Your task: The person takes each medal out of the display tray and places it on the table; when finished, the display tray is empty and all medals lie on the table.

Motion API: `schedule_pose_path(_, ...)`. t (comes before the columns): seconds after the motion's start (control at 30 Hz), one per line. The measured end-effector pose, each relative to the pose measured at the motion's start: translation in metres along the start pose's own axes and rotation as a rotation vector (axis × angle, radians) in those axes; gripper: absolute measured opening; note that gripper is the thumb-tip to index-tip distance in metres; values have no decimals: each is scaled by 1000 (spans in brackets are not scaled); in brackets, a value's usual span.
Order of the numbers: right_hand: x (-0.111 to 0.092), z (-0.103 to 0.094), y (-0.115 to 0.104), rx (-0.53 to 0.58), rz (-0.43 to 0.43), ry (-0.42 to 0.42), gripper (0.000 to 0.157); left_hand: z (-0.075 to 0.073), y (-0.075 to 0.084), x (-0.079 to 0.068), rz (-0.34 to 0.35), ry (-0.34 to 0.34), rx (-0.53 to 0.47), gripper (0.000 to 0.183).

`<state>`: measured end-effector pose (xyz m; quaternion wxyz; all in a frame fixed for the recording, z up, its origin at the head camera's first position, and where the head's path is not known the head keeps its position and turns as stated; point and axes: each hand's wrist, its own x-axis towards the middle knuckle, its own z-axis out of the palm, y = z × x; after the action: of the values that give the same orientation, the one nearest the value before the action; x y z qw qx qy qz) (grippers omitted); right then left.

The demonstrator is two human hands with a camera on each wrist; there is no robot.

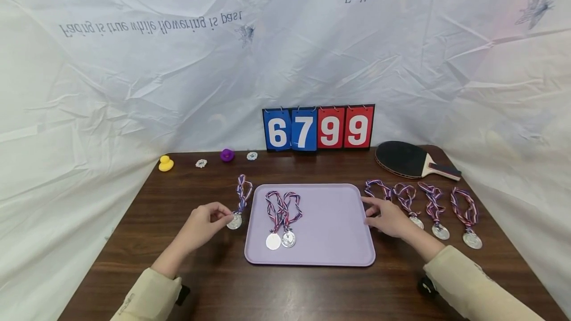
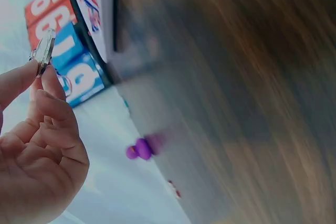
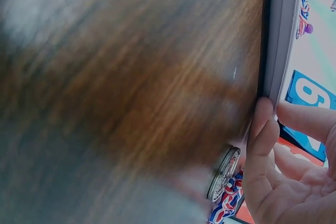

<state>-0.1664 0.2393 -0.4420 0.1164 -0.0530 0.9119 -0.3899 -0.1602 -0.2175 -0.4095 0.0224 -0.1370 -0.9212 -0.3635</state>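
My left hand (image 1: 207, 222) pinches the rim of a silver medal (image 1: 234, 221) between thumb and fingertips, left of the tray. Its red, white and blue ribbon (image 1: 242, 192) stretches away toward the back. In the left wrist view the medal (image 2: 45, 48) shows edge-on. A lilac tray (image 1: 332, 227) lies between my hands, with two ribboned silver medals (image 1: 288, 239) side by side in its left half. On the tray's right side my right hand (image 1: 388, 218) holds the rim (image 3: 281, 51), thumb and finger pinching it in the right wrist view.
Several ribboned medals (image 1: 440, 232) lie in a row at right, one partly behind my right hand. Behind stand a flip scoreboard (image 1: 318, 129) and a table tennis paddle (image 1: 401, 159). A yellow duck (image 1: 166, 163), a purple duck (image 1: 227, 155) and white chips (image 1: 201, 163) line the back left.
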Motion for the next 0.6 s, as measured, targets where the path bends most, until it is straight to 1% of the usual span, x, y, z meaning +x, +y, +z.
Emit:
schedule_pose_path(0.13,0,0,-1,-1,-2,0,58,-6,-12,3,-37,0,25,9)
schedule_pose_path(0.23,-1,-1,-2,-4,9,1,58,-7,-21,5,-66,-19,32,11)
schedule_pose_path(0.33,-2,-1,-3,-23,3,5,57,-6,-29,7,-108,-45,26,12)
schedule_pose_path(0.5,-3,0,-4,-30,-9,13,56,-3,-41,6,-196,-99,0,14)
schedule_pose_path(0.6,-3,-1,-4,-26,-11,14,56,-2,-47,5,-205,-110,10,14)
